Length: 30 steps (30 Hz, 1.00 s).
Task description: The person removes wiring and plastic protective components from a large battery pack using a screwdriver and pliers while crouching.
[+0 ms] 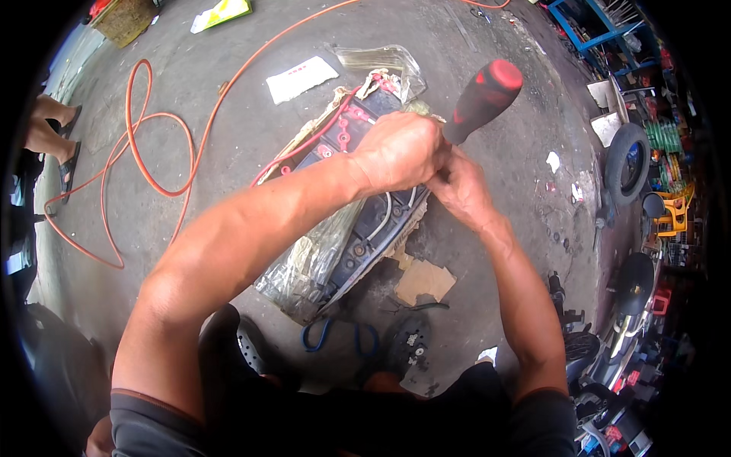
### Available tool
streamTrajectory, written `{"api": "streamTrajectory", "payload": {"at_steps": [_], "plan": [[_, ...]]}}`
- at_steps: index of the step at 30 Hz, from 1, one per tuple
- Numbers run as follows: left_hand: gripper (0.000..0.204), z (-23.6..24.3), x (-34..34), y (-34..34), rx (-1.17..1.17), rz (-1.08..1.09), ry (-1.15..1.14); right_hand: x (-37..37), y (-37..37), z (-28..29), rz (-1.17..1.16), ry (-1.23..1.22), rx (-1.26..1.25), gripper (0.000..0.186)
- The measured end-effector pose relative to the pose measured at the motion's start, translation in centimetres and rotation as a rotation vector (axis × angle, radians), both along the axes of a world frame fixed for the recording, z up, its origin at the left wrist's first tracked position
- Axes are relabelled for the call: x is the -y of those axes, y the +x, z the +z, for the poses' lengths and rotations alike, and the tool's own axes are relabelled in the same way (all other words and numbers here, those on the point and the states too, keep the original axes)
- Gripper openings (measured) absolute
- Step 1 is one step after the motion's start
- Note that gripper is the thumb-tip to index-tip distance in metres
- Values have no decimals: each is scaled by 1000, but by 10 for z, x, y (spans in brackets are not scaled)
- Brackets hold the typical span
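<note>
**2 hands on 1 tool, and several ways for it to slip**

Both my hands work over the black battery pack, which lies on the concrete floor between my feet, partly wrapped in clear plastic sheet. My right hand has its grip closed around the screwdriver, low on the handle; the black and red handle stands up and tilts away to the right. My left hand is closed as a fist just beside it, touching it, and seems to press on the same tool. I cannot see the tip, because my hands hide it.

I judge the main risk is a slip. If the tip jumps off under so much force, it can go into my left hand or into the pack. A metal tip that touches 2 of the red terminal caps or the white wires at once could make a short. The plastic sheet under the pack may also let it slide when I push.

The floor is grey, rough and dirty, with pieces of cardboard, a white paper and an orange hose in loops at my left. On the right I see tyres and a blue rack. Another person's feet stand at the far left.
</note>
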<state>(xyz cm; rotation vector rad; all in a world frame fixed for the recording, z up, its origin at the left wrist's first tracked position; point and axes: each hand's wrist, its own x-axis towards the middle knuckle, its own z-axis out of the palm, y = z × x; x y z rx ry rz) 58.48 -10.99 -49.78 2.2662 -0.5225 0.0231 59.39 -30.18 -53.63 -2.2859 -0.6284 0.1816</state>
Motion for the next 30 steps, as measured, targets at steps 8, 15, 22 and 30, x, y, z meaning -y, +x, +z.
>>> {"api": "streamTrajectory", "payload": {"at_steps": [8, 15, 22, 30], "plan": [[24, 8, -6, -9, -67, 139, -117, 1, 6, 15, 106, -94, 326, 20], [18, 1, -42, -43, -337, 12, -445, 75, 10, -17, -242, -337, 202, 23], [21, -26, -55, -63, -278, -88, -418, 31, -1, 2, -411, -129, 180, 28], [19, -25, -41, -59, -227, -126, -301, -40, -15, 72, -256, 637, 92, 42]]}}
